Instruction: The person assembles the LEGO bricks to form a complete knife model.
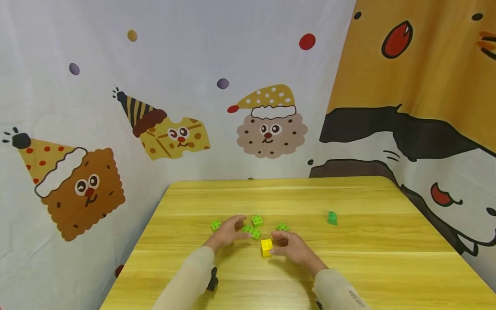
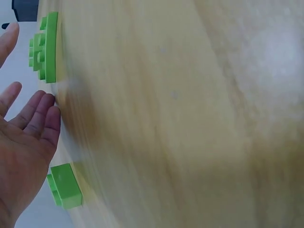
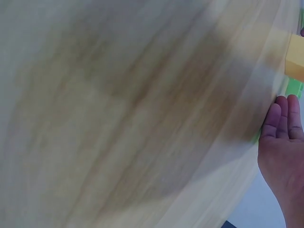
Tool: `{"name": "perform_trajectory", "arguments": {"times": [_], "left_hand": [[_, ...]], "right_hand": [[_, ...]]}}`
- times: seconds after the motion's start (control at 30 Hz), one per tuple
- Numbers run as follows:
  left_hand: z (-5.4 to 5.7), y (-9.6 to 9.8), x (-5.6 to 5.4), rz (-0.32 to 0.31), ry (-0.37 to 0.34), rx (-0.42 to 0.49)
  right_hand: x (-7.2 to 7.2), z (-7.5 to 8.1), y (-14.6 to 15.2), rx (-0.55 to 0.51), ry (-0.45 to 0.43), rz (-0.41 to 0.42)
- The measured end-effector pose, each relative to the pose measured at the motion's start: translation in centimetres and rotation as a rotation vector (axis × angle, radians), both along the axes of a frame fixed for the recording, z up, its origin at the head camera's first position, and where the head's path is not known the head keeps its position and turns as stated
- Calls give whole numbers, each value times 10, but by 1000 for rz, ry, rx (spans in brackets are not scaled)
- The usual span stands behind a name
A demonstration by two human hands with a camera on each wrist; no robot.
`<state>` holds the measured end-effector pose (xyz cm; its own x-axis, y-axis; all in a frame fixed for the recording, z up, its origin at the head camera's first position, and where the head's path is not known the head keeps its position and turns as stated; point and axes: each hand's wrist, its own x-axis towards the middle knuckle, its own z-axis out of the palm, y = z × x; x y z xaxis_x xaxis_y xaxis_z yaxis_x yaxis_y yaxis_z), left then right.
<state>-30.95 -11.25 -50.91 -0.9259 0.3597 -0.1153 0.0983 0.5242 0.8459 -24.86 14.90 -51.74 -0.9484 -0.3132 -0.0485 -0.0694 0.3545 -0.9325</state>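
Observation:
My left hand (image 1: 229, 231) hovers over the table with fingers loosely spread, holding nothing. Just beyond its fingers lie a joined-looking green toy brick group (image 1: 252, 231) and a square green brick (image 1: 257, 221). Another green brick (image 1: 215, 224) sits on that hand's outer side; the left wrist view also shows a separate green brick (image 2: 67, 187) near the palm. A yellow toy brick (image 1: 266, 248) stands in front of my right hand (image 1: 294, 248), whose thumb is at its right side; contact is unclear. In the right wrist view, the fingers extend beside the yellow brick (image 3: 295, 57) without wrapping it.
A flat green brick (image 1: 282, 226) lies behind the right hand. Farther right is a darker green sloped brick (image 1: 332, 218). The wooden table (image 1: 372, 267) meets a cartoon-printed cloth (image 1: 217, 172) at its back edge.

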Motion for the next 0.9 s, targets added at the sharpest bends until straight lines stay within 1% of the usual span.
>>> {"name": "perform_trajectory", "arguments": {"times": [0.23, 0.47, 0.9], "left_hand": [[-3, -3, -4, -22, 26, -6], [-10, -3, -10, -32, 43, -19], [-10, -4, -11, -39, 79, -45]], "right_hand": [[-2, -7, -1, -11, -28, 11], [-1, -7, -3, -12, -35, 0], [1, -6, -6, 17, -17, -37]]}}
